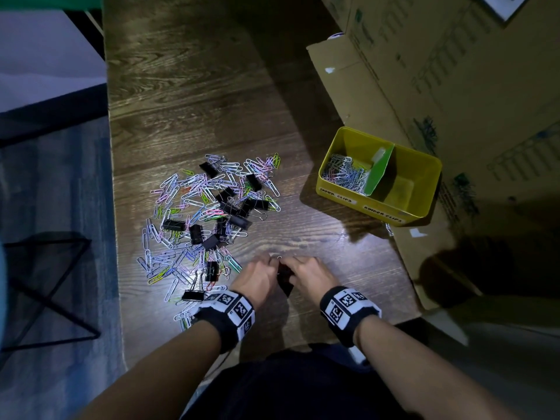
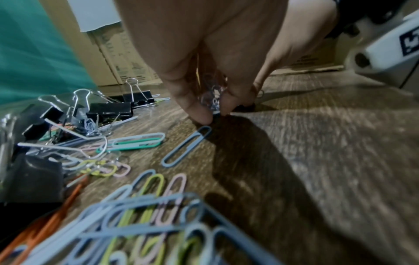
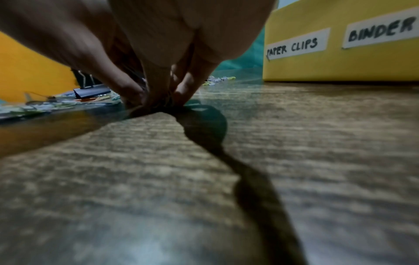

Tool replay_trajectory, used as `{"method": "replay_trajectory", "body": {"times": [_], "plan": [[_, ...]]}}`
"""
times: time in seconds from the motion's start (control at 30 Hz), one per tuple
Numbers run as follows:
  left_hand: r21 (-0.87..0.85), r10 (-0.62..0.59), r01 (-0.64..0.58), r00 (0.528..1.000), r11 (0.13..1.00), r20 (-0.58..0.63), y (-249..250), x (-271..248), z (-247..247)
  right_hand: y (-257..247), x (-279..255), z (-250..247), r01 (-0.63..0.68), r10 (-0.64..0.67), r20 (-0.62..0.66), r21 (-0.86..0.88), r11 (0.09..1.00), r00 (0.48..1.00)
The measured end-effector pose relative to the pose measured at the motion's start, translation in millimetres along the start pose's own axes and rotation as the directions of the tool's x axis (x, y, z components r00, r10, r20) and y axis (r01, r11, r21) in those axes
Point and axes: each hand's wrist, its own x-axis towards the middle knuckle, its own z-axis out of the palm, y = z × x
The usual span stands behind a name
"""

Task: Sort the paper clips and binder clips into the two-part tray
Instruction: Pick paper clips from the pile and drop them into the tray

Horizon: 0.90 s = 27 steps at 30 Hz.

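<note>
Left hand (image 2: 192, 59) pinches bunched paper clips (image 2: 212, 96), visible only in its wrist view. Right hand (image 1: 306, 275): fingers curled at the table (image 1: 188, 86); contents cannot be told.

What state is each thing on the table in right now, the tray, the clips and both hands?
Yellow tray: upright, open-topped.
Paper clip compartment: partly filled with paper clips.
Binder clip compartment: looks empty.
Green divider: standing, leaning.
Mixed clip pile: unsorted, spread on the table.
Left hand: fingertips down, pinching small paper clips.
Right hand: fingers curled at the table; what it holds is hidden.
</note>
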Motion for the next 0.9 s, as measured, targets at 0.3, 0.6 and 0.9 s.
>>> {"method": "replay_trajectory", "body": {"times": [0.3,0.6,0.9], "plan": [[-0.1,0.024,-0.02,0.999,0.995,0.038,-4.4,3.8,-4.4,7.1,-4.7,5.2,-0.029,0.031,-0.015,0.098,0.995,0.999],[-0.141,-0.015,0.018,1.0,0.99,0.027,7.3,12.4,-1.9,4.6,-7.5,2.6,-0.067,0.077,-0.069,0.141,0.988,0.995],[0.138,0.12,-0.13,0.989,0.982,0.082,15.2,10.7,4.2,10.5,-5.3,1.3,-0.024,0.039,-0.1,0.14,0.99,0.994]]}}
